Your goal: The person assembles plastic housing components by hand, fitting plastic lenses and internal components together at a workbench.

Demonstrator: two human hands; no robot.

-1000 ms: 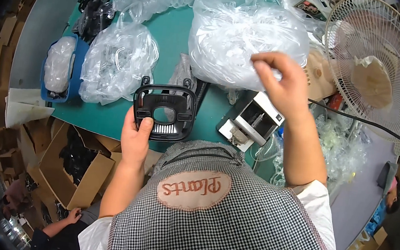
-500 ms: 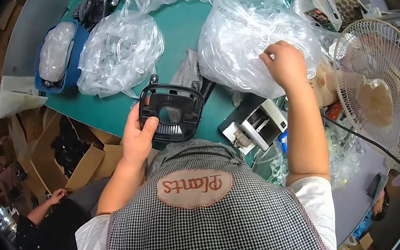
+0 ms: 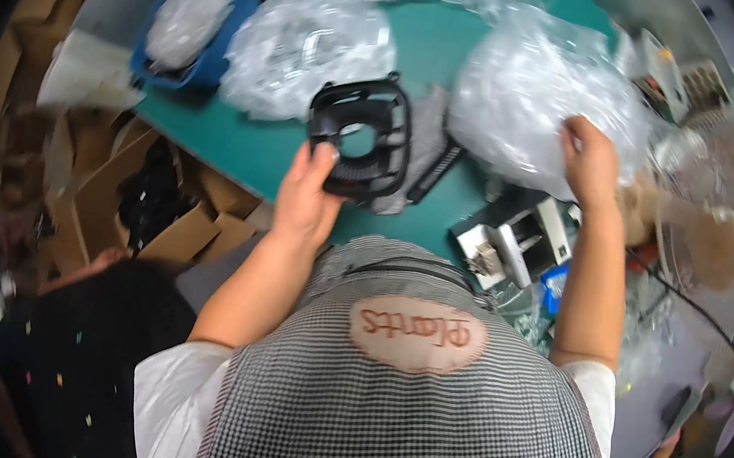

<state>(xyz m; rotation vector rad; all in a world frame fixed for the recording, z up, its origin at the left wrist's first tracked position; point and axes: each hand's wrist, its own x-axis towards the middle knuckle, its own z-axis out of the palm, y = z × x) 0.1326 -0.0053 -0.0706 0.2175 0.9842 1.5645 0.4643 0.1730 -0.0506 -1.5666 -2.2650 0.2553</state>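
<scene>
My left hand (image 3: 306, 188) grips the lower left edge of a black plastic housing (image 3: 399, 147), a rounded square frame with a round opening in its middle. It is held tilted above the green table. My right hand (image 3: 594, 163) has its fingers curled at the near right part of a large clear plastic bag (image 3: 527, 93). Blur hides what, if anything, is between its fingertips. Beside the housing lie a grey cloth-like piece (image 3: 430, 132) and a dark ribbed strip (image 3: 437, 174).
Another clear bag (image 3: 306, 50) lies left, beside a blue bin (image 3: 238, 29). A small black and white device (image 3: 520, 237) stands near my right forearm. A fan (image 3: 724, 197) stands right. Below left are an open carton (image 3: 100, 226) and another person in black (image 3: 89, 360).
The whole view has swung, shifting the table's things rightward. My left hand has raised and tilted the housing away from my body. My right hand has moved toward the bag's near right side.
</scene>
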